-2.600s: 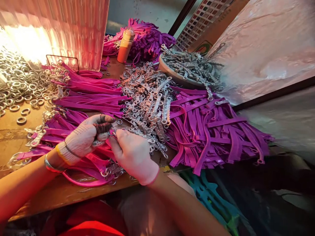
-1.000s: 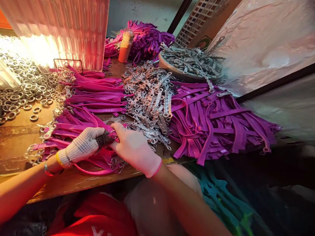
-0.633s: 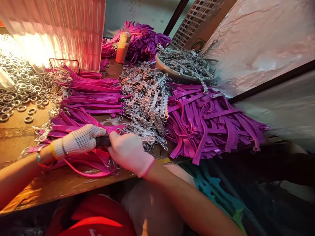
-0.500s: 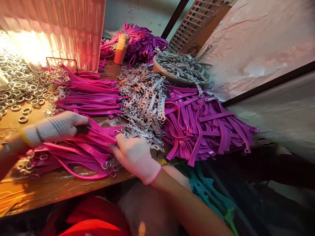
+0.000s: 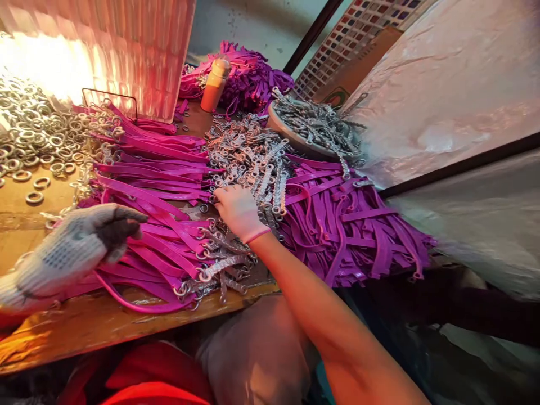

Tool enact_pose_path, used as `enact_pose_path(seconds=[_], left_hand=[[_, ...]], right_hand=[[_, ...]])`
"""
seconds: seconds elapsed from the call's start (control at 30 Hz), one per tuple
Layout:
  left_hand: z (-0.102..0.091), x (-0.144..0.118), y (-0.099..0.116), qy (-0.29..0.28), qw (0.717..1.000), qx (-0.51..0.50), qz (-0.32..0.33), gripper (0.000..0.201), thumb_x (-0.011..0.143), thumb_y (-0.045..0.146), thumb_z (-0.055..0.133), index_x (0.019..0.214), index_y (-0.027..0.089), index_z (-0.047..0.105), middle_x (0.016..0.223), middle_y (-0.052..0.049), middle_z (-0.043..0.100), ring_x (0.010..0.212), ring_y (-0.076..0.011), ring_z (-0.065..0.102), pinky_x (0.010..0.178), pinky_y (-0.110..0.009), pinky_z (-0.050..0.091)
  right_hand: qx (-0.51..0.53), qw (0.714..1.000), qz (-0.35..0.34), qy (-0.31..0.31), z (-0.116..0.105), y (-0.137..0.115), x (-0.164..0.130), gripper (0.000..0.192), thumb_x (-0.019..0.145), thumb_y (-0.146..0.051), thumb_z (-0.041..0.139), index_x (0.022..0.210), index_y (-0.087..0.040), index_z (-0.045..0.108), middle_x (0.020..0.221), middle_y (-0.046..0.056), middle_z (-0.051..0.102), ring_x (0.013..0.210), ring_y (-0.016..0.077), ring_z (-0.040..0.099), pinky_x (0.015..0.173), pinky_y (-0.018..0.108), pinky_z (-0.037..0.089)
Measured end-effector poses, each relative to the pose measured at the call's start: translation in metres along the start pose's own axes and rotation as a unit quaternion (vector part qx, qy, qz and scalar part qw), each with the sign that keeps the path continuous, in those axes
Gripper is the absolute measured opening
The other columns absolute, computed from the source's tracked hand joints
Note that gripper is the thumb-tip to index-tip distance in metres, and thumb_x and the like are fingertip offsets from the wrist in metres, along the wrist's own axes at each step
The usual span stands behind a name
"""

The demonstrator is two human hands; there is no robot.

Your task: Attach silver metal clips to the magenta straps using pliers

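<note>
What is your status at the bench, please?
Left hand by magenta straps. Right hand at metal links, grip unclear. Orange bottle behind, not in the way.

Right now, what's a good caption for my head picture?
Gloved left hand near purple straps; gloved right hand by silver links.

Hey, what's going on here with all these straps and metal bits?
A person in gloves is working at a table spread with straps and metal parts. The right hand reaches to the heap of metal links; whether it holds one is hard to tell. The left hand, fingers loosely curled and nothing visible in them, is beside the pink straps. Purple straps lie to the right, loose metal rings to the left.
</note>
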State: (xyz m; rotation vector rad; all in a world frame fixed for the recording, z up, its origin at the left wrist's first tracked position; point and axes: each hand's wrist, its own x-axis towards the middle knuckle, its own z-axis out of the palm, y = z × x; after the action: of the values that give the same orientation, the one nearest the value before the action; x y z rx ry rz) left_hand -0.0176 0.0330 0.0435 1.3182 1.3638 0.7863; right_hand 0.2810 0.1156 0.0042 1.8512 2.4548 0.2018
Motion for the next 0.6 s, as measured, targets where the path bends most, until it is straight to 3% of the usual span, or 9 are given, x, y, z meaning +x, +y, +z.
enact_pose_path(seconds=[0.03, 0.1, 0.17, 0.23, 0.33, 0.4, 0.5, 0.6], left_hand=[[0.008, 0.002, 0.001, -0.031, 0.992, -0.103, -0.059, 0.033, 0.081, 0.04, 0.072, 0.105, 0.017, 0.074, 0.087, -0.005, 0.075, 0.063, -0.0117, 0.062, 0.051, -0.017, 0.048], [0.018, 0.01, 0.003, -0.107, 0.937, -0.296, -0.149, 0.042, 0.08, 0.047, 0.073, 0.105, 0.013, 0.072, 0.092, -0.01, 0.075, 0.067, -0.0139, 0.065, 0.053, -0.02, 0.051], [0.022, 0.015, 0.005, -0.182, 0.869, -0.419, -0.19, 0.049, 0.078, 0.048, 0.074, 0.109, 0.01, 0.071, 0.106, -0.017, 0.073, 0.088, -0.0227, 0.071, 0.07, -0.029, 0.06], [0.023, 0.016, 0.007, -0.219, 0.834, -0.468, -0.193, 0.048, 0.08, 0.043, 0.073, 0.114, 0.008, 0.07, 0.119, -0.021, 0.07, 0.109, -0.0302, 0.068, 0.088, -0.039, 0.06], [0.025, 0.013, 0.004, -0.199, 0.852, -0.456, -0.163, 0.038, 0.08, 0.021, 0.072, 0.114, 0.007, 0.068, 0.118, -0.021, 0.07, 0.112, -0.031, 0.068, 0.094, -0.043, 0.058], [0.027, 0.011, -0.002, -0.187, 0.883, -0.405, -0.147, 0.039, 0.078, 0.012, 0.07, 0.116, 0.007, 0.066, 0.111, -0.02, 0.073, 0.101, -0.0278, 0.072, 0.08, -0.034, 0.062], [0.03, 0.01, -0.012, -0.163, 0.926, -0.318, -0.124, 0.039, 0.081, 0.015, 0.07, 0.119, 0.011, 0.062, 0.104, -0.016, 0.074, 0.071, -0.0186, 0.073, 0.048, -0.02, 0.054], [0.034, 0.008, -0.016, -0.131, 0.954, -0.25, -0.098, 0.036, 0.089, 0.029, 0.066, 0.12, 0.011, 0.061, 0.088, -0.012, 0.075, 0.039, -0.0061, 0.05, 0.033, -0.016, 0.035]], right_hand=[[-0.028, 1.0, -0.008, -0.002, 0.01, 0.0, 0.007, 0.026, 0.099, -0.017, 0.045, 0.114, -0.014, 0.065, 0.106, 0.015, 0.068, 0.1, 0.0263, 0.057, 0.078, 0.034, 0.035], [-0.061, 0.998, -0.014, 0.006, 0.024, -0.002, 0.011, 0.031, 0.099, -0.01, 0.036, 0.115, -0.011, 0.063, 0.104, 0.018, 0.067, 0.098, 0.0271, 0.056, 0.076, 0.035, 0.034], [-0.064, 0.998, -0.01, 0.019, 0.033, -0.002, 0.007, 0.033, 0.098, -0.009, 0.033, 0.112, -0.01, 0.063, 0.101, 0.019, 0.067, 0.096, 0.027, 0.056, 0.076, 0.035, 0.035], [-0.027, 0.999, 0.001, 0.037, 0.039, 0.001, -0.001, 0.03, 0.098, -0.012, 0.038, 0.109, -0.011, 0.066, 0.1, 0.018, 0.067, 0.096, 0.0272, 0.057, 0.078, 0.036, 0.037], [0.12, 0.987, 0.034, 0.101, 0.043, 0.009, -0.009, 0.024, 0.096, -0.02, 0.046, 0.106, -0.014, 0.067, 0.104, 0.015, 0.07, 0.1, 0.026, 0.06, 0.089, 0.037, 0.042], [0.243, 0.954, 0.069, 0.159, 0.038, 0.011, -0.012, 0.021, 0.094, -0.024, 0.048, 0.105, -0.016, 0.064, 0.113, 0.013, 0.07, 0.106, 0.024, 0.061, 0.096, 0.038, 0.044], [0.397, 0.887, 0.115, 0.207, 0.014, 0.005, -0.02, 0.017, 0.092, -0.029, 0.047, 0.101, -0.019, 0.058, 0.121, 0.013, 0.068, 0.111, 0.0216, 0.063, 0.097, 0.038, 0.047], [0.516, 0.834, 0.093, 0.172, -0.019, -0.014, -0.036, 0.015, 0.094, -0.033, 0.047, 0.101, -0.022, 0.054, 0.094, 0.005, 0.071, 0.089, 0.0179, 0.067, 0.084, 0.035, 0.052]])
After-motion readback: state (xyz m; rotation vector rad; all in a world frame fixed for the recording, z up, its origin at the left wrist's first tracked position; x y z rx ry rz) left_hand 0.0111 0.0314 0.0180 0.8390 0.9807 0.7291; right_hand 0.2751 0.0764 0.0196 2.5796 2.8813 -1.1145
